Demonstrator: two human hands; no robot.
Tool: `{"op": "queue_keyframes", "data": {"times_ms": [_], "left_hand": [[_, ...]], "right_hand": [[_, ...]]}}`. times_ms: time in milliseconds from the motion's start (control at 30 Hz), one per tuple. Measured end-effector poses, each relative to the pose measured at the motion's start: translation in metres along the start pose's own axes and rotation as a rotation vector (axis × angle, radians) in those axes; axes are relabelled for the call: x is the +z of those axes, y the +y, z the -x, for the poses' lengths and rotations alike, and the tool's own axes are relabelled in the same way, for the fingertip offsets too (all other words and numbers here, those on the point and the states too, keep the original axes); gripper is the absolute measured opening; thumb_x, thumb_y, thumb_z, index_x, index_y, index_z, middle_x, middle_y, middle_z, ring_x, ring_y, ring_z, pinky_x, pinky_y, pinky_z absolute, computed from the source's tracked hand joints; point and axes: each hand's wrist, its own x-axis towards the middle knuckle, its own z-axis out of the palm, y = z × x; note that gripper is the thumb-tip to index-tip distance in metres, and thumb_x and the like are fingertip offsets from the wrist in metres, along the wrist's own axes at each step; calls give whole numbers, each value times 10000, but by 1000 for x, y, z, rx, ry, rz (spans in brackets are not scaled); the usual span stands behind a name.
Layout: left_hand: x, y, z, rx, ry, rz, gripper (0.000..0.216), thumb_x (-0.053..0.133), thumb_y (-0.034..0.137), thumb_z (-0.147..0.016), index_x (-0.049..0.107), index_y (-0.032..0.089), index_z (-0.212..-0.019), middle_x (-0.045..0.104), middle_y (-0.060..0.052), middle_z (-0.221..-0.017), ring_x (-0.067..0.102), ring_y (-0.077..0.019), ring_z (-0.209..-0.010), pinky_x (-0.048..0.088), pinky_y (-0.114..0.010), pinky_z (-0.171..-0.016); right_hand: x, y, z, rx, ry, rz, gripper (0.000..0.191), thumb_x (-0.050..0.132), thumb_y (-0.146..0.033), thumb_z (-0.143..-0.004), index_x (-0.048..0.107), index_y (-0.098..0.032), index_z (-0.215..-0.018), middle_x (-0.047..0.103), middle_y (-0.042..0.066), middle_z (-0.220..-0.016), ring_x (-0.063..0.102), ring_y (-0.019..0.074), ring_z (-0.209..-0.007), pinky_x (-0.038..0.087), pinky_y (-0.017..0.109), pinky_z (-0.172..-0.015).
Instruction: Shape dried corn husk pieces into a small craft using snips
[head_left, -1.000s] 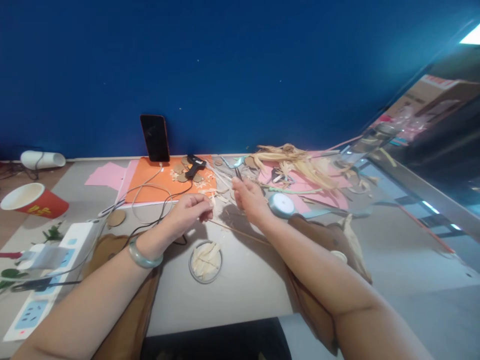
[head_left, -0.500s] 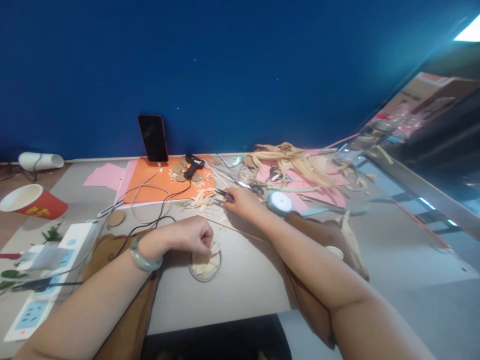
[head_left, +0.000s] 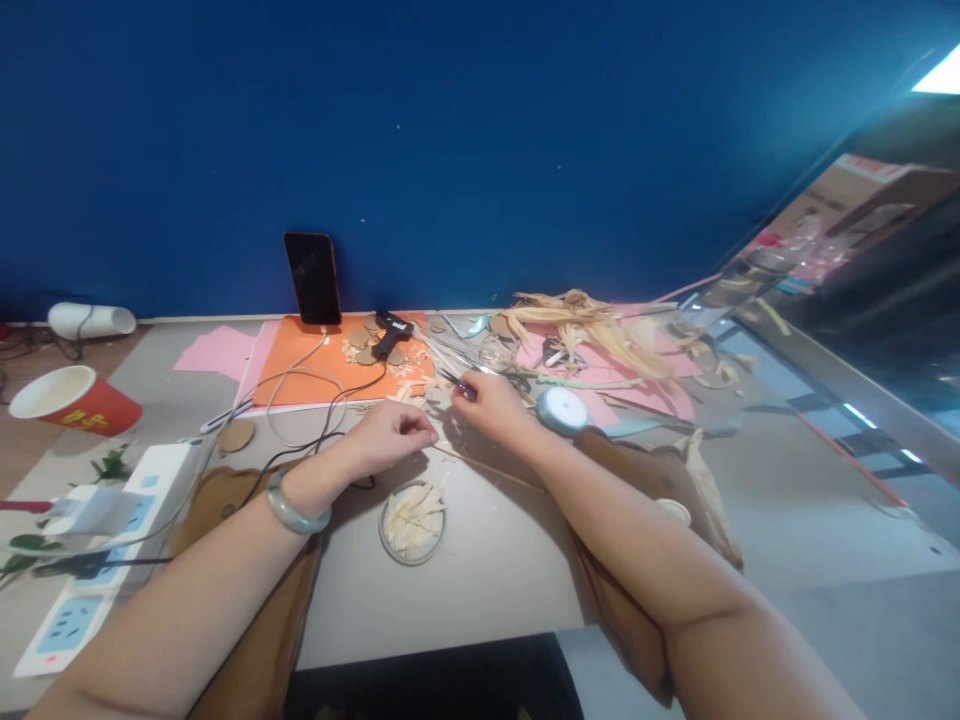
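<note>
My left hand [head_left: 390, 436] is above the table just beyond a small round dish [head_left: 385, 545]. Its fingertips are curled together, and whatever they pinch, if anything, is too small to make out. Pale cut pieces, like dried corn husk [head_left: 415, 516], fill the dish. My right hand [head_left: 491, 405] is closed round a dark, pointed tool [head_left: 459, 383], its narrow tips pointing left; whether it is tweezers or small scissors I cannot tell. Pale scraps [head_left: 409, 393] lie between the two hands.
A black glue gun [head_left: 393, 335] lies on orange paper [head_left: 289, 365], below a propped phone [head_left: 313, 278]. Dried husks [head_left: 600, 325] and a ribbon roll [head_left: 562, 409] lie right. At left are a red paper cup [head_left: 97, 403], cables and a power strip [head_left: 161, 470].
My left hand has moved up and away from the dish, toward my right hand, uncovering the pale pieces. My right hand stays nearly in place, still holding the dark tool.
</note>
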Motion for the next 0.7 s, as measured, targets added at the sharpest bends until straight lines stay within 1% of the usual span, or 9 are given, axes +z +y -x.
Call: {"op": "queue_keyframes", "data": {"times_ms": [67, 100, 167, 233, 300, 433, 500, 600, 700], "left_hand": [[1, -2, -2, -31, 37, 123, 222, 646, 346, -728, 727, 149, -792, 676, -32, -698, 600, -146, -628, 444, -238, -586], [1, -2, -2, -55, 46, 178, 243, 652, 347, -729, 730, 147, -843, 683, -38, -715, 609, -147, -627, 456, -244, -592], [1, -3, -3, -101, 55, 244, 299, 661, 338, -729, 728, 143, -946, 689, -45, -731, 610, -143, -607, 467, -251, -588], [1, -2, -4, -131, 69, 258, 342, 666, 327, -733, 721, 141, -1015, 689, -47, -732, 589, -132, -568, 459, -251, -564], [0, 0, -4, -151, 96, 263, 362, 670, 318, -736, 716, 138, -1047, 688, -48, -737, 562, -118, -533, 445, -247, -536], [-2, 5, -2, -136, 193, 351, 360, 702, 329, -722, 713, 133, -1024, 663, -26, -709, 498, -85, -483, 413, -227, -498], [-3, 7, -1, -100, 231, 436, 319, 715, 357, -716, 714, 135, -945, 602, 13, -620, 443, -64, -454, 372, -205, -471], [-4, 8, -1, -37, 279, 540, 279, 732, 402, -704, 679, 138, -777, 491, 54, -520, 386, -45, -437, 301, -181, -444], [-5, 9, -1, -2, 333, 593, 299, 762, 411, -677, 636, 141, -708, 475, 61, -505, 384, -42, -442, 282, -177, -445]], "right_hand": [[-1, -2, 1, 39, 12, -282, 142, 559, -279, -738, 570, -165, -654, 514, -10, -554, 408, 116, -538, 272, 251, -524], [0, -2, 2, 77, -12, -444, 144, 566, -293, -726, 542, -172, -650, 458, -35, -523, 364, 101, -504, 255, 244, -501], [2, -4, 4, 183, -110, -749, 166, 579, -323, -713, 491, -190, -665, 355, -76, -486, 272, 76, -443, 200, 232, -451], [6, -5, 5, 267, -174, -926, 190, 598, -336, -701, 467, -200, -680, 296, -99, -477, 208, 64, -413, 143, 228, -423], [8, -6, 6, 254, -157, -969, 210, 632, -339, -689, 478, -196, -684, 308, -98, -484, 214, 59, -416, 140, 225, -420], [10, -12, 11, 65, -55, -913, 266, 680, -397, -700, 528, -179, -685, 407, -65, -536, 310, 71, -480, 241, 225, -467], [9, -17, 15, -16, -65, -865, 275, 683, -412, -715, 560, -167, -697, 448, -49, -572, 344, 79, -524, 280, 231, -508], [9, -22, 22, -80, -94, -813, 282, 673, -419, -741, 577, -156, -712, 456, -44, -596, 358, 85, -564, 307, 237, -553], [10, -24, 25, -93, -85, -802, 282, 663, -420, -757, 569, -157, -722, 460, -43, -614, 368, 89, -580, 317, 241, -571]]}}
